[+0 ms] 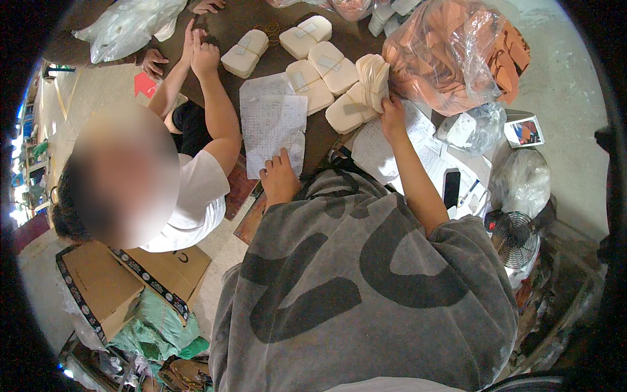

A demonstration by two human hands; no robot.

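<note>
My right hand [393, 119] grips the lower right edge of a fanned bundle of cream, flat, rounded pieces [372, 80], tilted up above the table. Under and beside it lie several banded stacks of the same pieces, among them one stack [346, 112] just to its left and another [333, 67] behind that. My left hand [281, 181] rests with fingers apart on the near edge of a handwritten sheet [277, 124], holding nothing. That sheet overlaps a second paper on the brown table [222, 78].
A person in a white shirt [199, 202] is close on my left, hands over the table; another person's hand [154, 63] shows beyond. A clear bag of orange pieces [450, 52], a phone [451, 187], papers and a small fan [514, 238] are on my right.
</note>
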